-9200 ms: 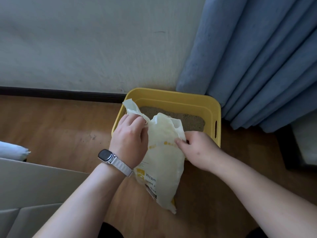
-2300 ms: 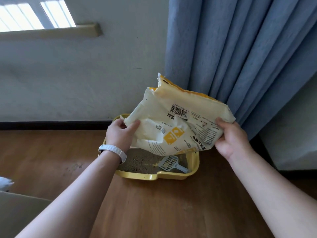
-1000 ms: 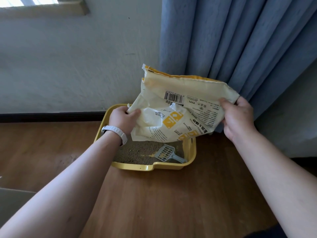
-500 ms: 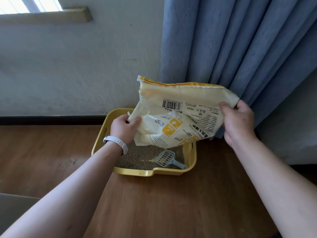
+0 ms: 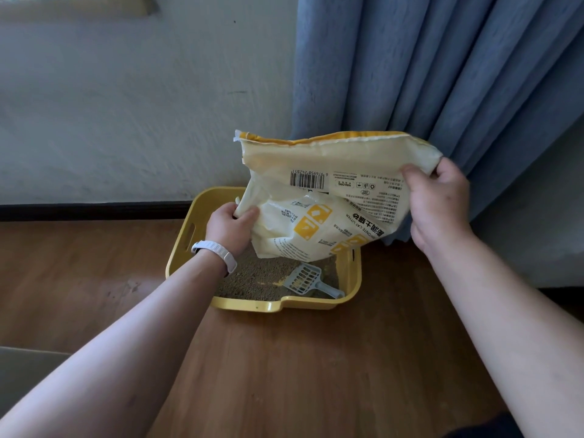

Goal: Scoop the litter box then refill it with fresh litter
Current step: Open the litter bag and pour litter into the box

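A cream and yellow cat litter bag (image 5: 328, 191) hangs upside down and tilted over the yellow litter box (image 5: 352, 279), which stands on the wood floor against the wall. My left hand (image 5: 229, 229) grips the bag's lower left end, down inside the box. My right hand (image 5: 437, 203) pinches the bag's raised right corner. Grey-brown litter (image 5: 252, 278) covers the box's bottom. A pale blue slotted scoop (image 5: 308, 281) lies on the litter at the front right. The bag hides the back half of the box.
A blue curtain (image 5: 442, 74) hangs right behind the bag and box. The white wall and dark baseboard (image 5: 88, 210) run along the left. A grey flat surface (image 5: 19, 368) shows at the lower left edge. Wood floor (image 5: 316, 374) lies in front of the box.
The bag went from upright between my hands in front of the box to upside down over it. In the last second my left hand sank lower with its end and the view dipped slightly.
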The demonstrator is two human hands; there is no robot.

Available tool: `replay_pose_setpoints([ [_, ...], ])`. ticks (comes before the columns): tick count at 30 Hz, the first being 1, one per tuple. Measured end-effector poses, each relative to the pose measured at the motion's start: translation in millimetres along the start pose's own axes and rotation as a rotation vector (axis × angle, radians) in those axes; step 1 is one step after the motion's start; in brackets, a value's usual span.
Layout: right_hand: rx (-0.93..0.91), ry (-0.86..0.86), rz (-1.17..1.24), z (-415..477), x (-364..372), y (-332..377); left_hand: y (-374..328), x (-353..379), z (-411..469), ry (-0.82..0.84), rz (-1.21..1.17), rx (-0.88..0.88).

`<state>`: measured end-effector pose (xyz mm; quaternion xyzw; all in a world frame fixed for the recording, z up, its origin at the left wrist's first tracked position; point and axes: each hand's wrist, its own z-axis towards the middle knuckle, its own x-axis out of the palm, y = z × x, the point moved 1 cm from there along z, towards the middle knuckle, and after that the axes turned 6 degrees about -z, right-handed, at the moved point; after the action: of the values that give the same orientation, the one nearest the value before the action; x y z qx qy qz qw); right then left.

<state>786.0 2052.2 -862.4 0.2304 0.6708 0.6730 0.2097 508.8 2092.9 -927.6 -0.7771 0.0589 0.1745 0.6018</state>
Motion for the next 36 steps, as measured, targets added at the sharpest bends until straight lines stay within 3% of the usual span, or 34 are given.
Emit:
replay_pose_setpoints([
  [36, -0.055, -0.014, -0.086, 0.0, 0.7, 6.7, 24.7, 18.7, 2.4, 0.053, -0.042, -0.089],
])
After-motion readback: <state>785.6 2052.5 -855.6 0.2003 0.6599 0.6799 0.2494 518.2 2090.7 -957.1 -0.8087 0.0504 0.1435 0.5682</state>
